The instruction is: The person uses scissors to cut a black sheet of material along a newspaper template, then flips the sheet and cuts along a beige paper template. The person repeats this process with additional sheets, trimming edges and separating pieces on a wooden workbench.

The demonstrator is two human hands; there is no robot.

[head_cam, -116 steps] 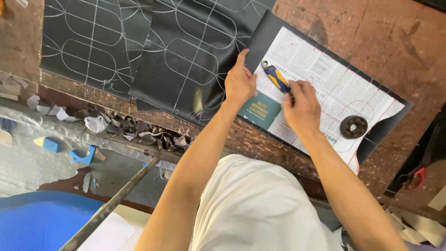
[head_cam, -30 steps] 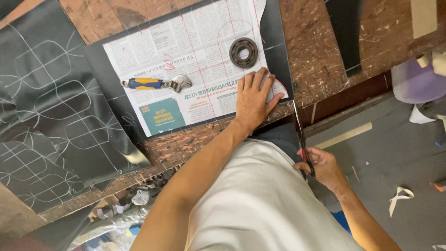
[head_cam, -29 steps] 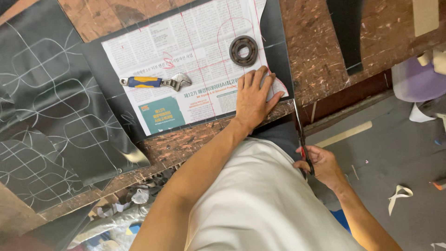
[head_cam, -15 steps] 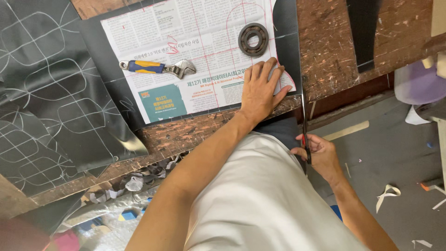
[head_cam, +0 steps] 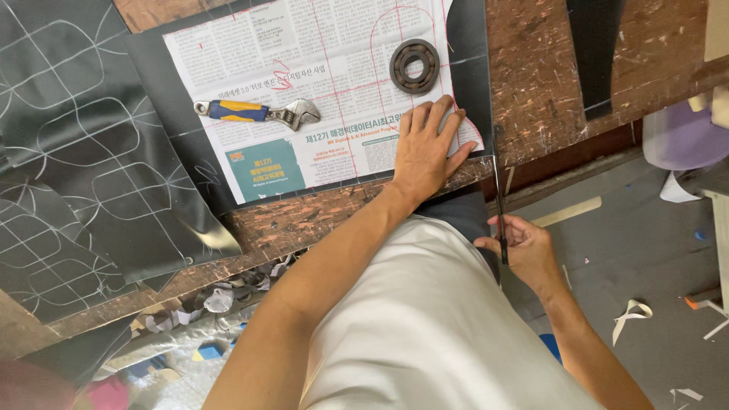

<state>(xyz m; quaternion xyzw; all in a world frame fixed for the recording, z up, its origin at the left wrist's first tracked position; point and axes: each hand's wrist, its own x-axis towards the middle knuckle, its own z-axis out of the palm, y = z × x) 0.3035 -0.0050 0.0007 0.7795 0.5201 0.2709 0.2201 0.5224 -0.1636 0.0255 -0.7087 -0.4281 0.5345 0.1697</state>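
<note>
While left hand (head_cam: 425,152) pins newspaper (head_cam: 319,83) w/ flat fingers, right hand (head_cam: 524,250) grips thin scissors (head_cam: 497,197).

No packages, labels, signs, screens

On the scarred wooden bench (head_cam: 547,83), a printed newspaper sheet (head_cam: 319,99) carries a blue-handled adjustable wrench (head_cam: 254,112) left of a dark metal bearing ring (head_cam: 414,66), near the bench's front edge.

Under the left hand (head_cam: 427,148) matt printed newspaper (head_cam: 319,91) on smooth, faintly glossy black sheet (head_cam: 91,152); beyond its fingertips dull metal bearing ring (head_cam: 414,66); around it rough scratched wooden table (head_cam: 539,83); right hand (head_cam: 524,250) grips thin metal scissors (head_cam: 498,201).
</note>
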